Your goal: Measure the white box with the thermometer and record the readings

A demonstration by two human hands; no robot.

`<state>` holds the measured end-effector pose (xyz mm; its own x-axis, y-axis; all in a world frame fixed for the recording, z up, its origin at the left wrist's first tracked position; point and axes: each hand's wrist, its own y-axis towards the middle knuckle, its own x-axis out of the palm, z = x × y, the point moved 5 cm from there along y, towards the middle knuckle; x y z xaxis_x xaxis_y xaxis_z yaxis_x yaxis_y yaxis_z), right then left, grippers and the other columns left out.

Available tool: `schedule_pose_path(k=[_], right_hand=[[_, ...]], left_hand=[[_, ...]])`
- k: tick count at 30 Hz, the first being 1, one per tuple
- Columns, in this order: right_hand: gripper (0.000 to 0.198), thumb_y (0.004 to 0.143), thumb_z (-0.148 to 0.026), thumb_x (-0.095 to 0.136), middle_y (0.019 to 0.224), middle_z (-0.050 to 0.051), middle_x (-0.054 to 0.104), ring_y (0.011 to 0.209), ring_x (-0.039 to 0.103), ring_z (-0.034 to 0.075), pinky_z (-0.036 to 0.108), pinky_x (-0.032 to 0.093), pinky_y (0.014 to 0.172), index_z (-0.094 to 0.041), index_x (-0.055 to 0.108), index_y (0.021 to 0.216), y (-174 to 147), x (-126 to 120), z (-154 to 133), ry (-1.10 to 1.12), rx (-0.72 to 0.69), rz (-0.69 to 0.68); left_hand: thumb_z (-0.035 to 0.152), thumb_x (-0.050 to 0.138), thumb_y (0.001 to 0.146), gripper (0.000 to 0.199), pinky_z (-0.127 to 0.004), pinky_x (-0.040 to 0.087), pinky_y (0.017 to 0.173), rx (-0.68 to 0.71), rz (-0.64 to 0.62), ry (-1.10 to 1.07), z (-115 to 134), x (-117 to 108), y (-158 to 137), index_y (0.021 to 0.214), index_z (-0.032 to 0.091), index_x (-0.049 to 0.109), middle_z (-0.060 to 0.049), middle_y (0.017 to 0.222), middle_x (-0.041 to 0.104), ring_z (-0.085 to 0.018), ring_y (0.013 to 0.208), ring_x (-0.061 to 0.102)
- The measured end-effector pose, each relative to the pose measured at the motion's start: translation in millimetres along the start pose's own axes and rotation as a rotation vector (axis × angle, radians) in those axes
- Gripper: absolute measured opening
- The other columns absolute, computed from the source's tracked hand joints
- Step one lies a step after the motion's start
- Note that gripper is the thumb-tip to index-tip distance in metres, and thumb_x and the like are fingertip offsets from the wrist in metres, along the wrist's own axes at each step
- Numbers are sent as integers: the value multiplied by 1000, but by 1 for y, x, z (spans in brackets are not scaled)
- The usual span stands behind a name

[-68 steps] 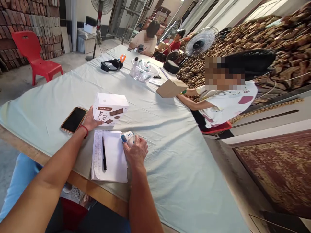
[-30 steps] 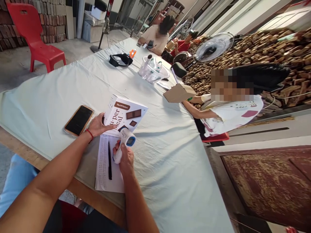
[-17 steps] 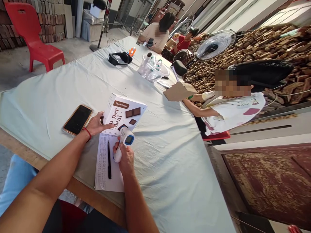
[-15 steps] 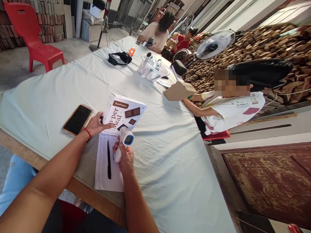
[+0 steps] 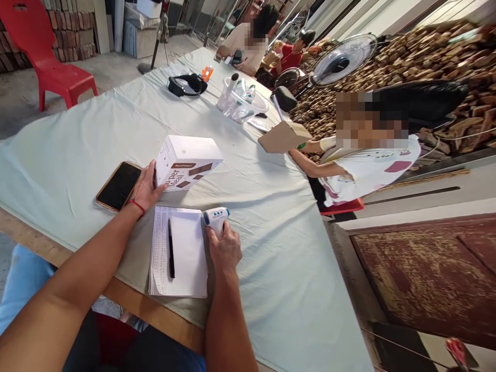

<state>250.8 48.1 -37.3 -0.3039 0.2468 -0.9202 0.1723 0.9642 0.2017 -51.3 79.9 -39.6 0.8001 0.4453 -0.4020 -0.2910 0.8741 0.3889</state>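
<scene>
My left hand [image 5: 146, 187] grips the near left end of a white box [image 5: 191, 151] with brown "Super Meal" print, which stands tilted above the cloth. In my right hand [image 5: 226, 251] is a white and blue infrared thermometer [image 5: 217, 217], turned on its side just right of the paper. A stack of paper [image 5: 189, 253] with handwriting along its left lies between my forearms, and a black pen [image 5: 171, 250] rests on it. Beside my left wrist is a smartphone [image 5: 117, 187], its screen dark.
A pale cloth covers the table [image 5: 279, 268]. Farther back are a black headset-like strap [image 5: 186, 85] and a clear basket [image 5: 244, 106] of bottles. Across the right edge a person holds a cardboard box [image 5: 284, 137]. A fan [image 5: 341, 64] and a red chair [image 5: 58, 72] stand beyond.
My right hand has moved right with the thermometer, away from the box, and turned it sideways. My left hand has tipped the box so its top shows. The view has shifted slightly.
</scene>
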Motion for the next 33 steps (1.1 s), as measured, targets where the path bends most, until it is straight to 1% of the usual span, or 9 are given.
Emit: schedule_pose_path(k=[2, 5, 9, 13, 19, 23, 27, 30, 33], right_hand=[[54, 84, -47, 57, 121, 21, 61, 111, 55, 35, 46, 43, 90, -15, 63, 127, -4, -6, -9, -6, -67, 109], [45, 86, -49, 56, 116, 19, 63, 106, 57, 32, 45, 45, 90, -16, 66, 115, -21, -9, -35, 174, -241, 166], [33, 84, -47, 60, 77, 3, 65, 66, 57, 18, 31, 46, 68, -21, 68, 103, -50, 9, -74, 403, -419, -199], [29, 80, -33, 61, 69, -1, 61, 61, 53, 15, 28, 43, 63, -24, 71, 105, -57, 13, -82, 500, -446, -331], [28, 84, -34, 55, 78, 1, 62, 67, 53, 16, 31, 45, 65, -25, 74, 103, -35, -15, -60, 972, -308, -300], [34, 77, -38, 65, 80, 2, 60, 73, 56, 17, 34, 48, 69, -26, 69, 108, -38, -23, -65, 1219, -259, -370], [37, 72, -45, 75, 72, -2, 54, 67, 52, 15, 32, 46, 66, -25, 63, 101, -56, -4, -78, 1204, -196, -369], [38, 84, -58, 56, 58, -6, 43, 54, 43, 12, 29, 39, 57, -22, 62, 91, -63, 12, -81, 1202, -104, -276], [42, 85, -58, 52, 58, -5, 47, 54, 44, 11, 28, 38, 57, -19, 65, 92, -62, 22, -80, 1133, -42, -231]], left_hand=[[33, 69, 79, 71, -48, 40, 113, -3, 36, 12, -2, 1, -1, 141, 18, 39, -16, 144, 46, -32, 133, 48], [23, 70, 74, 53, -41, 52, 95, -76, 91, -4, -2, 1, -2, 123, 19, 49, -13, 129, 52, -23, 102, 62], [21, 68, 74, 18, -33, 50, 77, -161, 38, 36, 9, 1, -5, 85, 21, 54, -2, 86, 59, -17, 75, 57], [36, 72, 74, 28, -32, 45, 69, -219, -251, 131, 24, 11, -12, 62, 22, 51, 2, 62, 54, -17, 65, 54], [35, 77, 67, 19, -34, 46, 75, -48, -592, 238, 35, 21, -17, 78, 24, 68, -1, 82, 67, -23, 82, 62], [31, 82, 55, 37, -35, 46, 82, 23, -693, 188, 33, 23, -18, 90, 23, 71, -3, 95, 67, -28, 93, 62], [31, 82, 51, 50, -35, 42, 96, 84, -746, 191, 33, 24, -22, 99, 24, 70, -3, 108, 66, -30, 107, 59], [34, 80, 55, 53, -35, 39, 101, 111, -777, 243, 33, 25, -25, 105, 24, 68, -4, 116, 64, -30, 113, 56], [35, 80, 55, 54, -35, 38, 102, 110, -770, 262, 33, 26, -26, 107, 25, 67, -4, 118, 64, -31, 115, 55]])
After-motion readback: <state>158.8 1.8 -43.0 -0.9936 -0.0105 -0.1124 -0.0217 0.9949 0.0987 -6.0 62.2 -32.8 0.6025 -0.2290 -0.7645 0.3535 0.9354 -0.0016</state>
